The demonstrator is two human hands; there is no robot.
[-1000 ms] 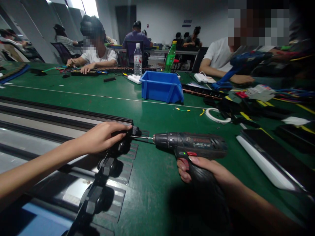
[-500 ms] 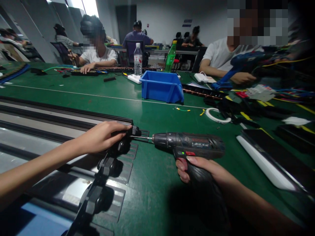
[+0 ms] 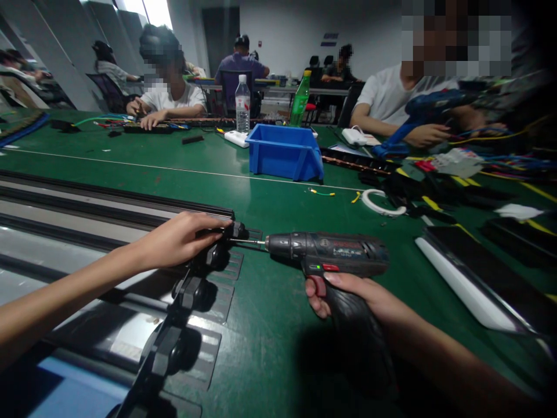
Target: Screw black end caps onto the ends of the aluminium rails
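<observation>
My right hand point(image 3: 348, 290) is wrapped around the grip of a black cordless drill point(image 3: 331, 249), with its index finger at the red trigger. A small green light shows on the drill. Its long thin bit point(image 3: 250, 241) points left and reaches the farthest black end piece point(image 3: 238, 229) of a row of long rails. My left hand point(image 3: 187, 238) pinches that end piece from the left, close beside the bit tip. The tip itself is hidden by the fingers and the dark parts. Similar black end pieces point(image 3: 195, 292) with flat slotted tabs point(image 3: 211, 354) line the rail ends nearer to me.
On the green table point(image 3: 270, 348) stand a blue bin point(image 3: 282, 154), a clear bottle point(image 3: 242, 107) and a green bottle point(image 3: 301, 98). A white ring point(image 3: 380, 210) and a black-and-white bar point(image 3: 474, 284) lie at right. Co-workers sit across the table; a blue drill point(image 3: 404, 130) stands near one.
The drill and my right hand have shifted slightly left, toward the end piece. My left hand stays at the same spot. The co-worker at right has moved their hands a little.
</observation>
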